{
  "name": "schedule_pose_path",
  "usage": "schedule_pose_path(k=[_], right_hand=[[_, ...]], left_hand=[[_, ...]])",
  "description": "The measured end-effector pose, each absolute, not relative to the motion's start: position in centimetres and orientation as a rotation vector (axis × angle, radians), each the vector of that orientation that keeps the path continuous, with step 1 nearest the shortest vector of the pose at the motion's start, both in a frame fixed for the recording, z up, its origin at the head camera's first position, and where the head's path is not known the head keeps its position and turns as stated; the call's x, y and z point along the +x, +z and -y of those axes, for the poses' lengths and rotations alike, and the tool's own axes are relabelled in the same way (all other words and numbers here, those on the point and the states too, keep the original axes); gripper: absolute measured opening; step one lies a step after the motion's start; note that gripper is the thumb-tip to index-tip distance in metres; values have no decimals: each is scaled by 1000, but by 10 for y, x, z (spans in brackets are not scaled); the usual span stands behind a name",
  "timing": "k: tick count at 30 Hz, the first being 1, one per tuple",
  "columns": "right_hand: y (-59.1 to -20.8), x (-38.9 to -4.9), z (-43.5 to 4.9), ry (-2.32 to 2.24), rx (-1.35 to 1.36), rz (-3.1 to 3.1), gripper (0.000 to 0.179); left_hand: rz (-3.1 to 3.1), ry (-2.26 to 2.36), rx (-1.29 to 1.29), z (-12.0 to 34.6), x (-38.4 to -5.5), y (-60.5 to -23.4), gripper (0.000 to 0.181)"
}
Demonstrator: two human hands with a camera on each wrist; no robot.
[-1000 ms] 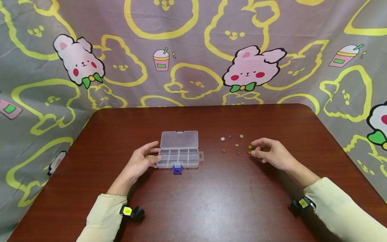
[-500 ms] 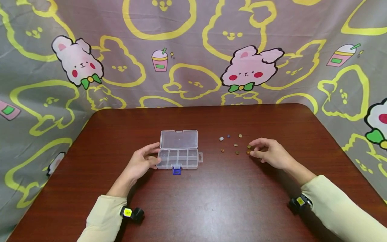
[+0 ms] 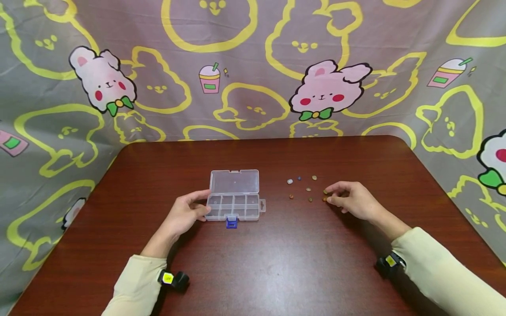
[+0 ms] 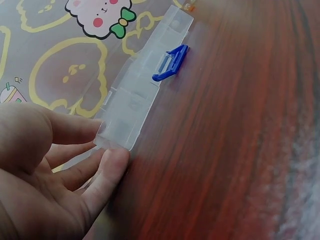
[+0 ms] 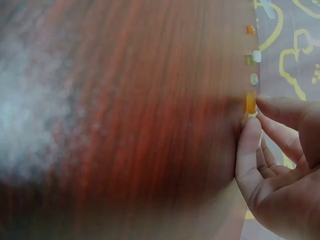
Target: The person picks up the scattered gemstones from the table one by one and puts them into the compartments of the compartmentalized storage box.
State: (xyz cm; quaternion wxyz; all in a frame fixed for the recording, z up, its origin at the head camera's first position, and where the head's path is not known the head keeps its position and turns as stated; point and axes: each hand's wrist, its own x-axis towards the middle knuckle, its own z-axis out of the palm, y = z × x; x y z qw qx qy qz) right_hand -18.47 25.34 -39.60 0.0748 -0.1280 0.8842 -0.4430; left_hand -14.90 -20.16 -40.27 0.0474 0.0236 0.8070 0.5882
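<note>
A clear plastic compartment box [image 3: 239, 206] stands on the table with its lid [image 3: 235, 181] raised at the back and a blue latch [image 3: 231, 223] hanging at the front. My left hand [image 3: 183, 214] holds the box's left end, thumb at the front corner and fingers along the side. To the right, my right hand [image 3: 353, 201] reaches down to the small stones, thumb and forefinger slightly apart. Their tips are right at an orange stone [image 5: 251, 103] in the right wrist view. A green stone [image 3: 325, 192] lies by the forefinger tip in the head view.
Several other small stones lie between the box and my right hand, among them a white stone [image 3: 290, 181], a blue stone [image 3: 299, 178] and a brown stone [image 3: 291, 196]. A patterned curtain [image 3: 253, 66] surrounds the far side of the brown table [image 3: 269, 272].
My right hand's fingertips have edged closer to the orange and green stones, the forefinger coming down slightly. The left hand and the box stay in place.
</note>
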Motion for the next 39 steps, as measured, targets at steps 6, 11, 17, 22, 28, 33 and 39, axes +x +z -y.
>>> schedule_pose_path(k=[6,11,17,22,28,33,39], right_hand=[[-395,-186,-252,-1292,-368,-2690,21],[-395,-187,-249,-1274,-384,-2723,21],[-396,-188,-247,-1250,-373,-2757,19],[-396,-188,-246,-1224,-376,-2763,17],[-397,-186,-245,-1202,-371,-2771,14],[-397,-186,-244,-1191,-353,-2773,13],[-396,-184,-246,-1177,-358,-2774,10]], left_hand=[[-2476,1766,62,201,-149,-401,48],[-2472,1754,56,202,-149,-400,50],[-2465,1749,80,201,-150,-400,51],[-2473,1732,54,201,-150,-400,51],[-2472,1736,58,201,-149,-400,50],[-2480,1742,66,201,-148,-401,49],[-2478,1746,69,202,-149,-402,50]])
